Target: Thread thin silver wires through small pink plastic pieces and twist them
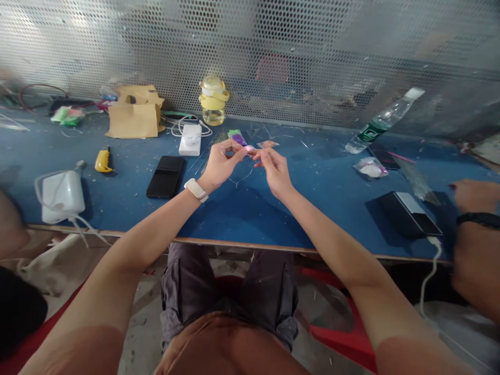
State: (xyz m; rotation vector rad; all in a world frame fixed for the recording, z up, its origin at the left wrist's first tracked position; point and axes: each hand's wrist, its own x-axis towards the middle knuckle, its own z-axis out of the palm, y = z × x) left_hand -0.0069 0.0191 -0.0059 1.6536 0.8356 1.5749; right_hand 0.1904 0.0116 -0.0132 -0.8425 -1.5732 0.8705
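Both my hands are raised over the middle of the blue table (250, 208). My left hand (219, 165), with a pale band on its wrist, is closed in a pinch on a small pink piece (249, 149). My right hand (273, 169) meets it from the right, its fingertips pinched at the same piece. A thin clear thread (241, 179) hangs down from between the hands. Just beyond the fingers lie a purple piece (238, 139) and a small clear bag (267, 144).
A black phone (165, 176), a white power bank (190, 139), a yellow cutter (103, 161), a white charger (62, 195), a cardboard box (135, 112) and a yellow-lidded bottle (213, 101) stand to the left. A plastic water bottle (380, 125), a small bag (370, 168) and a black box (410, 213) lie to the right. Another person's hands (474, 195) are at the right edge.
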